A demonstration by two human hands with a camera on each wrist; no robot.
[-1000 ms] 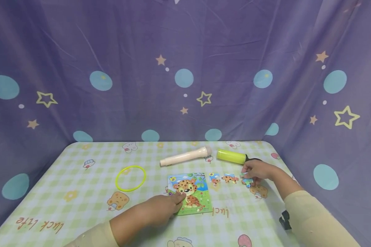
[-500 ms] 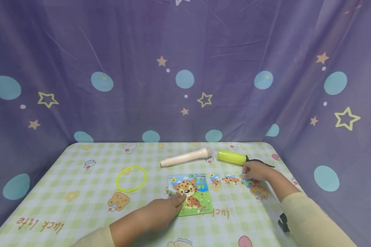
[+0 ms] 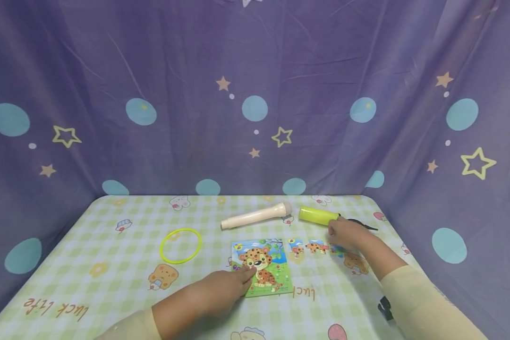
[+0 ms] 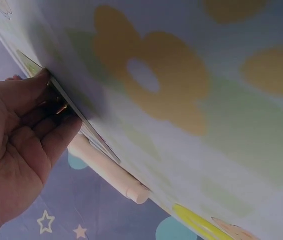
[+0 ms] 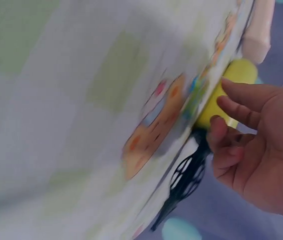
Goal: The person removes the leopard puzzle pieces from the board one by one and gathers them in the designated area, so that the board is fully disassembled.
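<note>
My left hand (image 3: 225, 288) rests its fingertips on the left edge of a square leopard jigsaw puzzle (image 3: 265, 269) lying on the table. In the left wrist view its fingers (image 4: 64, 132) touch the rim of the thin board (image 4: 99, 140). To the right of the board lie a small puzzle piece (image 3: 296, 248) and a wider one with leopard spots (image 3: 316, 246). My right hand (image 3: 350, 233) is over another puzzle piece (image 3: 337, 249), partly hiding it. In the right wrist view this hand's fingers (image 5: 249, 92) are loosely bent with nothing between them.
Behind the puzzle lie a pale pink toy microphone (image 3: 255, 216) and a yellow-green cylinder (image 3: 318, 216) with a black openwork end (image 5: 186, 175). A yellow ring (image 3: 180, 262) is to the left. A checked cloth (image 3: 123, 264) covers the table, with a purple curtain (image 3: 187, 141) behind.
My right hand has let go of the rightmost puzzle piece, which now lies on the table, and has shifted slightly up and left. My left hand has stayed on the puzzle.
</note>
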